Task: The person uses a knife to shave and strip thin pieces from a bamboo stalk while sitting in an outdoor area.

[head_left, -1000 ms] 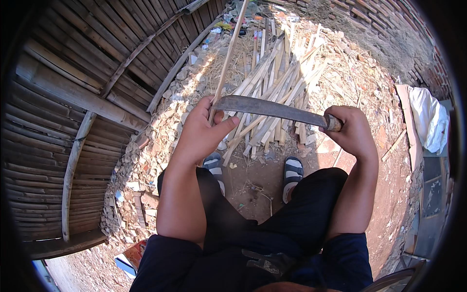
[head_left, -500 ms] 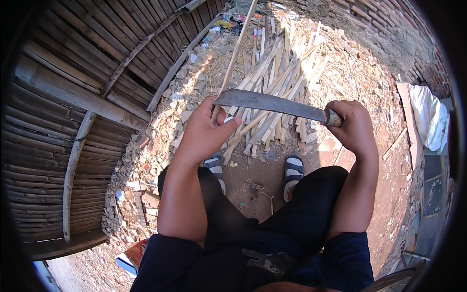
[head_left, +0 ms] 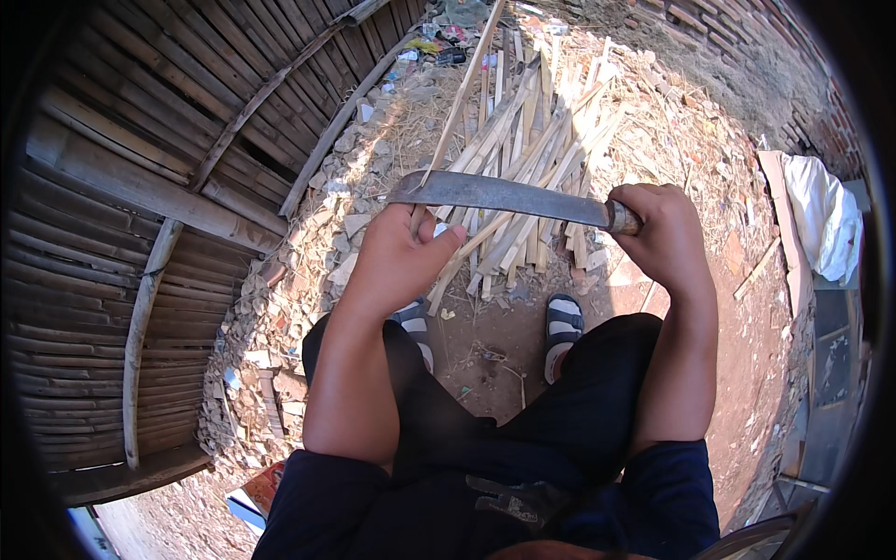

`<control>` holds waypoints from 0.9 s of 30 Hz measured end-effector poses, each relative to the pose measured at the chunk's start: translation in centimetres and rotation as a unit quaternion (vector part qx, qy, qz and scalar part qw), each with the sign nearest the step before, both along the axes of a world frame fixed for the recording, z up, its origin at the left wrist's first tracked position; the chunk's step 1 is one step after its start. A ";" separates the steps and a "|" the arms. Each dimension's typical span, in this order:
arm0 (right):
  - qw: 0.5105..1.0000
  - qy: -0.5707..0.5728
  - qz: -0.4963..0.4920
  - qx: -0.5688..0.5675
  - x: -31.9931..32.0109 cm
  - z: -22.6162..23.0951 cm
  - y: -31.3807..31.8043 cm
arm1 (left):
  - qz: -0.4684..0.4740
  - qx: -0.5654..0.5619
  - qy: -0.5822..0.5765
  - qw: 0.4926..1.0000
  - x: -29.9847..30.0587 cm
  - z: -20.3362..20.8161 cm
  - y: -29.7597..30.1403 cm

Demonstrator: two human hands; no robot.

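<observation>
My right hand (head_left: pixel 660 227) is closed round the wooden handle of a machete (head_left: pixel 509 194), a long dark blade pointing left. The blade's broad, curved tip lies against a long thin bamboo strip (head_left: pixel 457 112), just above my left hand (head_left: pixel 403 252). That hand grips the strip near its lower end, with the thumb stretched to the right. From there the strip runs up and away past the top of the view. Beyond the blade, a loose pile of split bamboo strips (head_left: pixel 537 149) lies on the ground.
To the left stands a bamboo slat wall (head_left: pixel 140 205), with rubble (head_left: pixel 350 196) along its foot. A brick wall (head_left: pixel 719 47) rises at the far right, near a white sack (head_left: pixel 821 219). My sandalled feet (head_left: pixel 564 327) rest on bare soil between me and the pile.
My right hand has shifted slightly left, pushing the machete along so that its tip now crosses over the strip and sticks out past it. My left hand stays nearly in place.
</observation>
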State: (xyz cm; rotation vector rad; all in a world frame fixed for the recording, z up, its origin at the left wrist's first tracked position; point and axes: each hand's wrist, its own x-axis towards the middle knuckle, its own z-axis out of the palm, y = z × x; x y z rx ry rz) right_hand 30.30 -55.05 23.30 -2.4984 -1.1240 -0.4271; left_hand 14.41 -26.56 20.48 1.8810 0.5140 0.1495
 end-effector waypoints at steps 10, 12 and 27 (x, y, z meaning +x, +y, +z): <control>1.000 -0.018 0.012 0.009 -0.2 -0.4 1.2 | -0.035 0.036 -0.034 0.998 0.2 -0.6 -0.8; 1.000 -0.022 0.000 0.010 -0.1 -0.7 1.3 | -0.051 0.034 -0.020 0.998 0.1 -0.2 -1.4; 0.997 0.071 -0.002 -0.013 -0.3 -0.5 1.5 | -0.047 0.091 -0.038 0.994 0.4 -1.4 -1.5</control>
